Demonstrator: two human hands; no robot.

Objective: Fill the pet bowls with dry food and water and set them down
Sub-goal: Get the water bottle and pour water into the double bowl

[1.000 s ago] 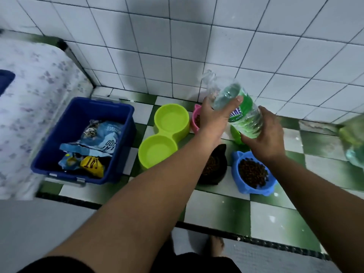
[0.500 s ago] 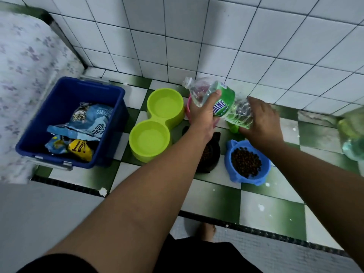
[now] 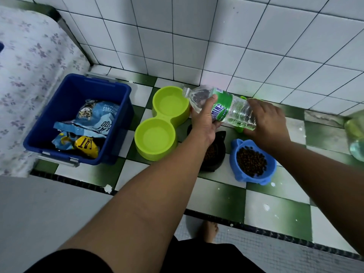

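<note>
The person's left hand (image 3: 204, 120) is gripping a clear plastic water bottle with a green label (image 3: 223, 108) around its shoulder, thumb over the top edge of the label and fingers curled beneath; the right hand (image 3: 266, 119) is holding the same bottle at its base end, fingers wrapped over the ribbed clear part. The bottle is lying almost level between the two hands, tilted slightly neck-down; its neck is sticking out to the left past the left hand and hanging just over the right rim of the far compartment of a lime-green plastic double bowl (image 3: 155, 156), which is standing on the green-and-white checkered tile floor (image 3: 275, 209); whether that bowl is holding water I cannot tell. Below the left wrist a black bowl (image 3: 220, 146) with brown kibble is sitting partly hidden by the forearm; just beside it, under the right wrist, a blue cat-shaped plastic bowl (image 3: 233, 152) is holding a heap of dark dry kibble (image 3: 251, 161). To the left of the double bowl a deep blue plastic bin (image 3: 51, 119) is containing crumpled blue and yellow cat food bags (image 3: 92, 119). A bare foot (image 3: 210, 231) is showing at the bottom.
</note>
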